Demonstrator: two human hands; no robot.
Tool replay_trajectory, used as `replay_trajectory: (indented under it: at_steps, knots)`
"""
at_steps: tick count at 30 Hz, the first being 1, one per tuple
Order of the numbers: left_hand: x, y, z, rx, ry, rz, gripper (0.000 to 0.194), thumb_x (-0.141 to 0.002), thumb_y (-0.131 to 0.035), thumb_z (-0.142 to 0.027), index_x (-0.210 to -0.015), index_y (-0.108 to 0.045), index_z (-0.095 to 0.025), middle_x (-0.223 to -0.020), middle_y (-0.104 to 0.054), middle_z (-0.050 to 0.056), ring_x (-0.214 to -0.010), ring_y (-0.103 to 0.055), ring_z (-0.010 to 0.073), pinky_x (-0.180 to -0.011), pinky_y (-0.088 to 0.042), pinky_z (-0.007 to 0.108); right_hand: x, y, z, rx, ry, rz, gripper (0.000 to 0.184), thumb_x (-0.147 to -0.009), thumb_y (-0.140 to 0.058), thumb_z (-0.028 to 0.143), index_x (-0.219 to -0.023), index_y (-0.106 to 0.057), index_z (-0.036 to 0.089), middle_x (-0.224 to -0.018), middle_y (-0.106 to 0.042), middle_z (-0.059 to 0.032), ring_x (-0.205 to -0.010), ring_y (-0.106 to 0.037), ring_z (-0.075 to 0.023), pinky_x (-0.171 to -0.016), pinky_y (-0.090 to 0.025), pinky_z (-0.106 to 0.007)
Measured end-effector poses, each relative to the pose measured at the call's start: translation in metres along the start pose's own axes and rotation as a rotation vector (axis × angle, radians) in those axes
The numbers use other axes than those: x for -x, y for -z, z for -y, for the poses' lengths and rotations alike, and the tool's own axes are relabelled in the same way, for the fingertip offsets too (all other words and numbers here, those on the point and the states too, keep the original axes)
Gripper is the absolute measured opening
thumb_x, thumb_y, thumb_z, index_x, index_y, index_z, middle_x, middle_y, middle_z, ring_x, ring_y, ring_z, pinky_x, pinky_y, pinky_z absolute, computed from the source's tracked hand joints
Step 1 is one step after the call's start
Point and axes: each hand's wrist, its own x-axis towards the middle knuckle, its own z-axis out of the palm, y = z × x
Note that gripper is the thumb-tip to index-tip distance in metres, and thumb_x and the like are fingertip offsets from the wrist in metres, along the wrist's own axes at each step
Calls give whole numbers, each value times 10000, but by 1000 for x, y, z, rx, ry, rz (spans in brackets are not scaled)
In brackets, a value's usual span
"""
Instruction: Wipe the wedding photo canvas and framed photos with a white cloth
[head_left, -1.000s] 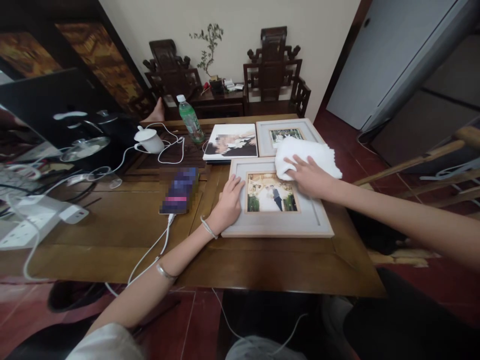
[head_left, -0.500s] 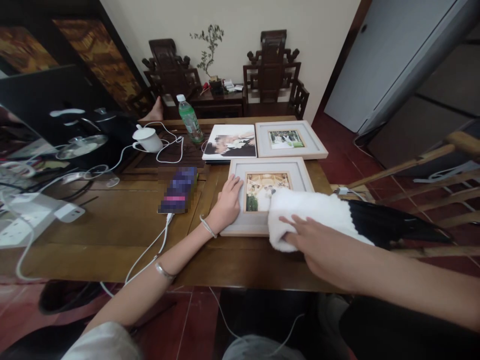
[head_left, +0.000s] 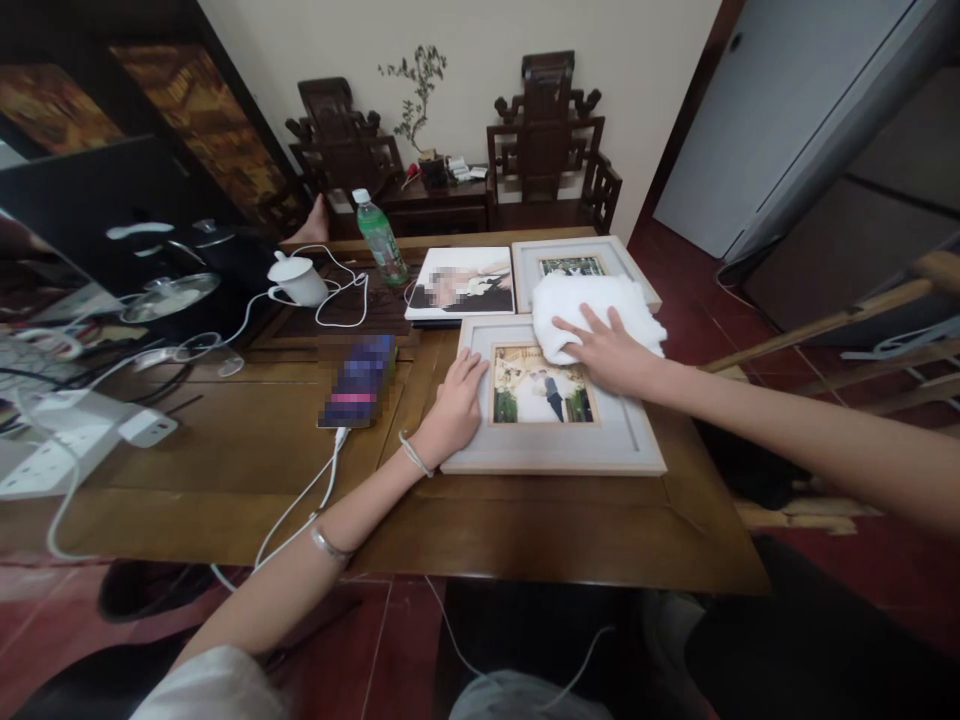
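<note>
Towel (head_left: 600, 290) is lying under the spread-fingered right grip (head_left: 611, 352), across the near frame (head_left: 555, 448) from the flat-fingered left grip (head_left: 454, 400).

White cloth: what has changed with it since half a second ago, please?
The right hand has moved the white cloth away from the person, from the near side of the near frame to its far edge, where it hides part of the far frame. Nothing was let go. The left hand stays on the near frame's left side; the phone has not moved.
</note>
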Motion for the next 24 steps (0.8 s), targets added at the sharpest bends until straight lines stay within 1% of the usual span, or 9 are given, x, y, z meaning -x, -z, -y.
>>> replay_trajectory:
  at_steps: [2, 5, 8, 10, 12, 14, 16, 19, 24]
  knots:
    - [0, 1, 0, -5, 3, 6, 559, -794, -343, 12, -1319, -463, -137, -1426, -427, 179, -1410, -264, 285, -1102, -277, 601, -1, 0, 1, -3, -5, 25, 558, -731, -437, -22, -1240, -597, 140, -1537, -250, -119, -1361, -183, -483, -986, -235, -736]
    - [-1, 1, -1, -3, 15, 13, 564, -781, -354, 14, -1316, -466, -128, -1426, -422, 182, -1411, -261, 289, -1107, -276, 595, 17, 8, 26, -20, -3, 75, 562, -702, -470, -32, -1221, -611, 131, -1525, -273, -140, -1341, -228, -494, -992, -245, -723]
    - [0, 2, -1, -2, 14, 13, 570, -776, -357, 14, -1321, -458, -119, -1426, -416, 189, -1410, -260, 296, -1102, -278, 603, 50, 29, 64, -54, 15, 134, 541, -689, -529, 6, -1207, -618, 130, -1509, -304, -156, -1316, -272, -509, -985, -276, -712]
    - [0, 2, -2, -5, 9, 9, 570, -778, -356, 13, -1321, -456, -125, -1425, -418, 184, -1408, -266, 292, -1100, -282, 604, 73, 47, 87, -131, 43, 242, 593, -650, -579, 20, -1229, -604, 148, -1497, -330, -153, -1294, -319, -510, -963, -342, -688]
    - [0, 2, -2, -11, 14, 11, 563, -783, -355, 10, -1320, -458, -125, -1424, -419, 183, -1407, -268, 291, -1102, -281, 599, 91, 63, 104, -219, 76, 322, 628, -643, -587, 35, -1252, -588, 186, -1508, -313, -124, -1273, -367, -496, -927, -414, -652]
    - [0, 2, -2, -13, 26, 17, 553, -792, -354, 6, -1321, -459, -120, -1424, -418, 186, -1407, -265, 296, -1105, -276, 599, 100, 72, 114, -285, 122, 336, 634, -655, -584, 56, -1269, -573, 214, -1520, -292, -97, -1274, -375, -485, -918, -439, -633]
    - [0, 2, -3, -8, 33, 18, 550, -797, -355, 4, -1322, -460, -122, -1424, -418, 184, -1407, -264, 298, -1107, -272, 599, 101, 70, 116, -312, 147, 305, 634, -675, -566, 63, -1288, -555, 224, -1525, -284, -82, -1294, -350, -478, -931, -431, -634]
    - [-1, 2, -2, -13, 32, 22, 552, -796, -350, 8, -1322, -458, -121, -1422, -420, 182, -1409, -262, 291, -1108, -273, 594, 84, 51, 103, -276, 130, 241, 630, -696, -509, 26, -1302, -539, 196, -1533, -270, -80, -1336, -281, -463, -975, -378, -648]
    - [-2, 3, -1, -34, 27, 41, 543, -795, -342, 13, -1315, -463, -85, -1417, -420, 202, -1413, -254, 287, -1114, -285, 570, 28, 13, 47, -131, 36, 89, 650, -695, -446, -45, -1316, -518, 132, -1538, -243, -128, -1380, -171, -446, -1043, -244, -670]
